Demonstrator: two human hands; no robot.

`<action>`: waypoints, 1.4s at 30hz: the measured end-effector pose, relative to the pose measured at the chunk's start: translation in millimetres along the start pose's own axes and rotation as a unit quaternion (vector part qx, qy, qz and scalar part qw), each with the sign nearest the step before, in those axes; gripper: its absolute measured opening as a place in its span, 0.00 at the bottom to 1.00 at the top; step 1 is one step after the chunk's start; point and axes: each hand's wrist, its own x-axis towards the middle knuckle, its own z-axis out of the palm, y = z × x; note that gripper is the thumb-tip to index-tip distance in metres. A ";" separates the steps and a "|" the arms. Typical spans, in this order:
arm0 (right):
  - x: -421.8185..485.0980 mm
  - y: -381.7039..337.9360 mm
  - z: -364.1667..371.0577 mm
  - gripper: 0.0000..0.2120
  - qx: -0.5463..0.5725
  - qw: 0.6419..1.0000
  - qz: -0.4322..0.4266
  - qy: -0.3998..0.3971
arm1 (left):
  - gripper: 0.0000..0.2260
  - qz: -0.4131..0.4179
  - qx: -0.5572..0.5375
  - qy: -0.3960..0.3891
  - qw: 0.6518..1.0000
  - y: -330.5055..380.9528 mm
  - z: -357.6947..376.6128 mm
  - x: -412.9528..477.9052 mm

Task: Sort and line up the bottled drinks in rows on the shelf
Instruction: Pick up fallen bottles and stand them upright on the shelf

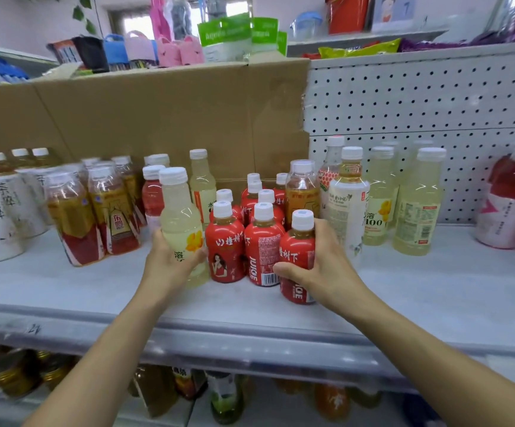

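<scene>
Toppling looms — left hand (166,266) grips the yellow bottle (177,220), right hand (324,269) the red bottle (294,249), both crowding the packed red cluster (228,241).

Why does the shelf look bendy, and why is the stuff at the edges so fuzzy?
Head view: the wide-angle lens bows the shelf edge; the red juice bottle in the right hand and yellow bottle in the left hand look sharp; the pink bottle far right and lower-shelf bottles are blurred.
</scene>
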 end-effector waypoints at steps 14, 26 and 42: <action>-19.1 -71.0 21.2 0.37 -0.076 0.970 -0.223 0.058 | 0.31 0.078 -0.039 -0.078 0.993 13.7 1.2 -72.0; -51.6 -46.9 -60.8 0.24 0.071 0.989 -0.119 0.054 | 0.32 0.152 -0.064 -0.185 0.969 81.9 88.5 -122.3; -1.6 117.9 -217.1 0.26 0.010 0.986 0.075 0.149 | 0.66 -0.061 -0.012 -0.209 0.976 145.3 318.1 -40.9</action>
